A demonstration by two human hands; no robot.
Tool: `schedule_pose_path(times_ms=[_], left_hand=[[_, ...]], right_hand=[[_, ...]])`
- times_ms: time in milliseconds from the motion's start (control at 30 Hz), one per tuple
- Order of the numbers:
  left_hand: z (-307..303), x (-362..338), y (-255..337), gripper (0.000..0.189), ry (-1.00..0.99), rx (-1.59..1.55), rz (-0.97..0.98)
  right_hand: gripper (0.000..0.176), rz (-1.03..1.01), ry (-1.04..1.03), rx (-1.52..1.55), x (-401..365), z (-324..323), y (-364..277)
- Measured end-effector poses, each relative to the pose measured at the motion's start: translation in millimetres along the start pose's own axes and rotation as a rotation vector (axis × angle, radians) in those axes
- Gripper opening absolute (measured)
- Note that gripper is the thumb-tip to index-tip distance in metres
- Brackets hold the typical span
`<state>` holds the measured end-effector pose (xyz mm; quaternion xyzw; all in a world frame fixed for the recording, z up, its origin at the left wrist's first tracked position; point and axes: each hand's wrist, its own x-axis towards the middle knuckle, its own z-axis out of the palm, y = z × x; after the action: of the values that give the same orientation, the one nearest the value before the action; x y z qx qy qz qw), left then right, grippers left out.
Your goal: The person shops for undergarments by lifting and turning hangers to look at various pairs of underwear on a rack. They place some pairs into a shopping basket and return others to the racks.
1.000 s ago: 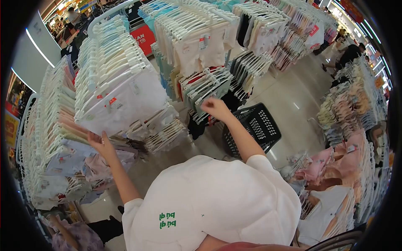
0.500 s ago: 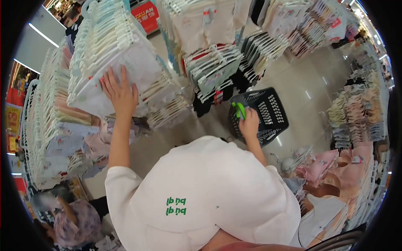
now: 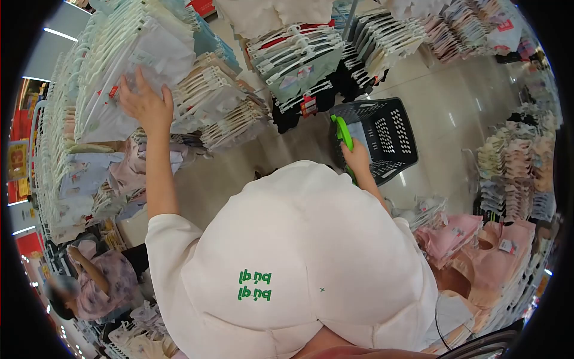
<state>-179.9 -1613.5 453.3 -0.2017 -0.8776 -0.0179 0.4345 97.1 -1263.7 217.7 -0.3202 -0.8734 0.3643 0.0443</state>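
Observation:
My left hand (image 3: 146, 103) lies against the front white garment (image 3: 161, 51) on a rack of pale clothes, fingers spread and nothing gripped. A small red tag (image 3: 113, 92) shows on the garment just beside my fingertips. My right hand (image 3: 357, 157) is wrapped around the bright green handle (image 3: 343, 130) of a dark shopping basket (image 3: 397, 116). The basket hangs to my right, its mouth facing up and its sides full of holes. Something pale shows inside it near the handle.
Hangers with packed underwear (image 3: 302, 57) fill the rack ahead. More pale clothes (image 3: 89, 167) hang at my left. Pink bras (image 3: 451, 236) and other garments hang on the right, past the tiled floor (image 3: 439, 96). Another person (image 3: 110, 281) in a patterned top stands at lower left.
My view has shifted, and the racks sit higher in it. My left hand has slid across the white garment, its fingers more curved. My right hand still grips the basket handle.

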Motion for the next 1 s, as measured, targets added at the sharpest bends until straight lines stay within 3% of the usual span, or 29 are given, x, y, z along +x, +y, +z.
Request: schedule_pose_path(times_ms=[267,567,800,867,933,1000], left_hand=[[-5,13,7,0.080,0.097,0.109,-0.051],[-14,25,4,0.085,0.017,0.200,-0.051],[-10,26,3,0.087,0.002,0.234,-0.041],[-15,32,11,0.088,-0.080,0.260,-0.104],[-22,32,20,0.089,-0.108,0.204,-0.166],[-22,22,39,0.090,0.008,-0.047,-0.167]], right_hand=[[0.032,-0.016,-0.057,0.086,15,-11,15],[0.026,-0.076,-0.054,0.113,31,-5,43],[0.031,-0.051,-0.103,0.183,33,-19,47],[0.034,-0.093,-0.061,0.155,33,-23,47],[0.034,-0.169,-0.022,0.109,34,-24,55],[0.034,-0.124,-0.028,0.034,35,-29,58]])
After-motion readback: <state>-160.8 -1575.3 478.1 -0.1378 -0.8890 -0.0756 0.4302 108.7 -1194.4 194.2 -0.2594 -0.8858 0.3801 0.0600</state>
